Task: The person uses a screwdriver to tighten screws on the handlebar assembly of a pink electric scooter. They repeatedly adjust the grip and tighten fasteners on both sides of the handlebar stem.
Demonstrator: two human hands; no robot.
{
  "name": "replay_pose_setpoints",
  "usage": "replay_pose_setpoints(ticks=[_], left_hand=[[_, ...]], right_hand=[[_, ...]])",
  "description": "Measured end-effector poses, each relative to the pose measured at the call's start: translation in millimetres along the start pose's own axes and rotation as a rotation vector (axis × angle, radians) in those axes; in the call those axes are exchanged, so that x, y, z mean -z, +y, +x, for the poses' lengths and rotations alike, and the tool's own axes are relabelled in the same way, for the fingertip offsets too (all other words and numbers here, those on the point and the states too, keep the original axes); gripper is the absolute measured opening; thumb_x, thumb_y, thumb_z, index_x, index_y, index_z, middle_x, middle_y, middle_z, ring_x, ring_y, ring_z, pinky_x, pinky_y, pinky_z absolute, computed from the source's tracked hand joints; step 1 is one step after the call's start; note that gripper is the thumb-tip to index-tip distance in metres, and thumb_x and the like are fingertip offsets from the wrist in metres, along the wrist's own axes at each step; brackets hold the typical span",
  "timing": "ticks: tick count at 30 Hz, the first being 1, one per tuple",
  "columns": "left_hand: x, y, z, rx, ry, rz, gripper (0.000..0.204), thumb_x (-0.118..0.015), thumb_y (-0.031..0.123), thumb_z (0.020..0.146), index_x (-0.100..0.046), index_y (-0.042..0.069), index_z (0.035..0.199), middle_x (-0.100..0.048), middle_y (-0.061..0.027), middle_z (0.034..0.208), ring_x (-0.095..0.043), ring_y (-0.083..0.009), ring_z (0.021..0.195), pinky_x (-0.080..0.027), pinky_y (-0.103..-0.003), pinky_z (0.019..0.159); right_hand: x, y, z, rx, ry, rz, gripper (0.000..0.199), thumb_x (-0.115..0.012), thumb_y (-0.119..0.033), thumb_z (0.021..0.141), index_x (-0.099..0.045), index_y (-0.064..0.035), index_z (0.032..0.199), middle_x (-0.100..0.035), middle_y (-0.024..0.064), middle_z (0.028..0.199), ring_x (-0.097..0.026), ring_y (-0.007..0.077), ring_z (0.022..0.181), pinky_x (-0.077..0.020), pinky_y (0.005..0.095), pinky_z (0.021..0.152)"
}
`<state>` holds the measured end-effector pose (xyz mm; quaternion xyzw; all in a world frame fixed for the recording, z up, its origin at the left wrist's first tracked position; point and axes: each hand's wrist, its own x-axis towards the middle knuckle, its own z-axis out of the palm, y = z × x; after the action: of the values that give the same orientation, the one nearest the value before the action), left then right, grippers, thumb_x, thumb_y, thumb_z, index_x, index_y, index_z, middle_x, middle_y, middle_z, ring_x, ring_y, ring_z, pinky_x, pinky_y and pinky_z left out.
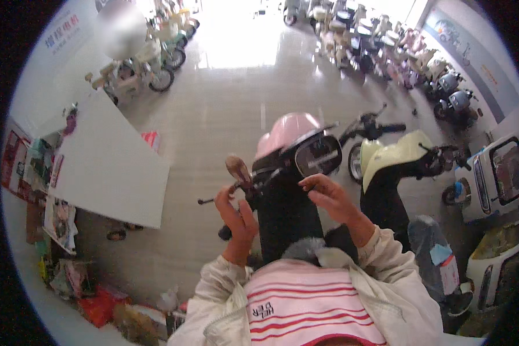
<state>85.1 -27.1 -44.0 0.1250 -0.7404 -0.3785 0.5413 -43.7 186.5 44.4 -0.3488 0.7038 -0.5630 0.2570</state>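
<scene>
Below me stands a pink electric scooter (288,132) with a dark body and seat. My left hand (236,222) is raised beside its left handlebar, fingers bent and apart, just below the left mirror (236,167). From here it looks to hold nothing; whether its fingertips touch the handlebar, I cannot tell. My right hand (334,199) is close under the right mirror (318,155). Its thumb and fingers come together at a small dark spot, too small to name. The right handlebar is partly hidden behind the mirror and hand.
A pale yellow scooter (401,153) stands close on the right, with a white enclosed vehicle (496,173) beyond it. A white table (112,161) is at the left. Rows of scooters (363,34) line the far right; others (155,63) stand far left. Red bags (101,303) lie lower left.
</scene>
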Motion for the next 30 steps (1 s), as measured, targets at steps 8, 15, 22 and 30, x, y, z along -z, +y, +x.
replay_pose_setpoints(ticks=[8, 15, 22, 30], left_hand=[[-7, -15, 74, -0.08, -0.011, -0.026, 0.031, -0.042, 0.016, 0.1, -0.051, -0.005, 0.121, -0.052, -0.0173, 0.11, -0.052, -0.0269, 0.099, -0.043, -0.039, 0.087], [-8, -12, 81, 0.001, -0.09, -0.027, 0.028, -0.041, 0.016, 0.102, -0.054, -0.005, 0.116, -0.054, -0.0165, 0.103, -0.054, -0.0276, 0.095, -0.044, -0.039, 0.088], [-11, -16, 83, -0.029, -0.028, -0.119, 0.025, -0.043, 0.01, 0.098, -0.054, -0.005, 0.115, -0.056, -0.0177, 0.103, -0.055, -0.027, 0.089, -0.045, -0.036, 0.081], [-28, -50, 112, 0.243, 0.171, -0.222, 0.028, -0.041, 0.022, 0.102, -0.054, -0.003, 0.109, -0.057, -0.0117, 0.102, -0.052, -0.0199, 0.086, -0.044, -0.033, 0.078]], right_hand=[[-40, -128, 102, 0.673, 0.045, -0.591, 0.058, -0.061, -0.007, 0.086, -0.045, -0.0105, 0.142, -0.051, 0.0148, 0.129, -0.064, 0.0226, 0.084, -0.0549, 0.0346, 0.072], [-30, -138, 142, 0.656, -0.175, -0.844, 0.043, -0.058, -0.004, 0.089, -0.054, -0.0105, 0.131, -0.058, 0.0165, 0.126, -0.067, 0.0329, 0.095, -0.0559, 0.0383, 0.079], [-32, -151, 153, 0.656, -0.235, -1.014, 0.033, -0.061, 0.003, 0.083, -0.061, -0.003, 0.115, -0.066, 0.0147, 0.107, -0.069, 0.0327, 0.09, -0.0565, 0.0389, 0.076], [-37, -146, 158, 0.566, -0.247, -1.236, 0.022, -0.071, -0.014, 0.083, -0.062, -0.0005, 0.098, -0.067, 0.0141, 0.09, -0.07, 0.0295, 0.08, -0.056, 0.0387, 0.067]])
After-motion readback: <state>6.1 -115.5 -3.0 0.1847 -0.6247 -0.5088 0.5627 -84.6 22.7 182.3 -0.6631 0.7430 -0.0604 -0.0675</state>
